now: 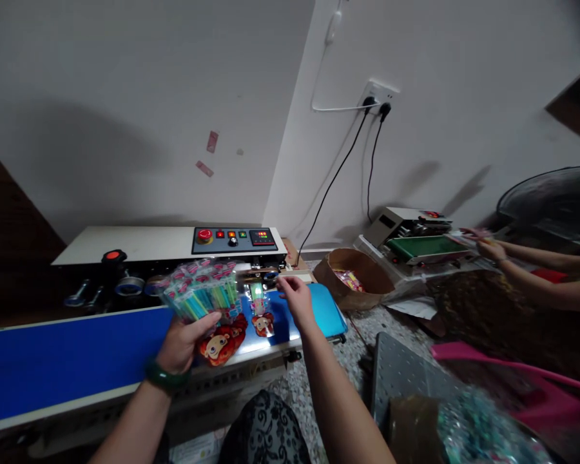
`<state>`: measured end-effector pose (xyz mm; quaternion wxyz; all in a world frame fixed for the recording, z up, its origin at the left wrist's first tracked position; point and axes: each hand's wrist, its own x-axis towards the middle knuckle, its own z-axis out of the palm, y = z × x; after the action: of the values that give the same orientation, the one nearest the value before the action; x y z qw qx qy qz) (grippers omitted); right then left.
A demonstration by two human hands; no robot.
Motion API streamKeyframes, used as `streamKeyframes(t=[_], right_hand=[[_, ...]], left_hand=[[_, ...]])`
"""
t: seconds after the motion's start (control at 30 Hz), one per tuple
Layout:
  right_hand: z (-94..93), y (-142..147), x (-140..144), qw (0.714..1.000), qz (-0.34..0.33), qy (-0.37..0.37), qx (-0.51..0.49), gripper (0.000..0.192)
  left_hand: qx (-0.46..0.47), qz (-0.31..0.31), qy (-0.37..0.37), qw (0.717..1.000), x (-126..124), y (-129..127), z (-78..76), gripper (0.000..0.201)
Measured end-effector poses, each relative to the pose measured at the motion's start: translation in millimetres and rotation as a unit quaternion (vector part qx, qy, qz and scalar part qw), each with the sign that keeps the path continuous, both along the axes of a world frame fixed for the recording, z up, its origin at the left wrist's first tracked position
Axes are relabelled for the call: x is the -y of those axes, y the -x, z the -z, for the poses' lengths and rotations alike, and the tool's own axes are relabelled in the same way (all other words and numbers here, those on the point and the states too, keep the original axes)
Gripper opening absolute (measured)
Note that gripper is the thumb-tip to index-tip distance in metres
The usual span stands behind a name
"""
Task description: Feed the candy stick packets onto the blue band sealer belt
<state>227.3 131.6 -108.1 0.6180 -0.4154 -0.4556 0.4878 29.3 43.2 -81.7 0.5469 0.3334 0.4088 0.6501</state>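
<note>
While fanned in the left hand [186, 345], packets [203, 293] show cartoon faces.

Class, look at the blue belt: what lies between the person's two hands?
In the head view, one small cartoon packet lies on the blue belt between the left hand, holding a packet bunch, and the right hand.

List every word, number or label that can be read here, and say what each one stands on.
Red digital display on the sealing machine's control panel: digits lit, too blurred to read.
Packets fanned in the left hand: cartoon print only, any lettering too small to read.
Single packet on the blue belt by the right hand: no legible text.
Second machine at the right: no legible label.
</note>
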Motion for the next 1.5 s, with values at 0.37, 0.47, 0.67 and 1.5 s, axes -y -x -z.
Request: streamKeyframes(t=[0.37, 0.47, 0.67, 1.5], right_hand=[[-19.4, 41, 66, 0.989, -0.067, -0.124, 0.04, 0.023], [-16.3, 37, 65, 0.993, -0.061, -0.097, -0.04, 0.02], [-15.8, 36, 69, 0.991, -0.115, -0.065, -0.036, 0.025], [-12.9, 32, 70, 0.982, -0.133, -0.038, -0.126, 0.027]], left_hand=[[0.009, 0.047, -0.008, 0.999, 1, -25, 4.7, 0.032], [0.045, 0.038, 0.004, 0.998, 0, -29, 6.3, 0.031], [0.035, 0.043, -0.003, 0.998, -2, -38, 10.3, 0.031], [0.014, 0.089, -0.017, 0.996, -2, -50, 4.5, 0.035]])
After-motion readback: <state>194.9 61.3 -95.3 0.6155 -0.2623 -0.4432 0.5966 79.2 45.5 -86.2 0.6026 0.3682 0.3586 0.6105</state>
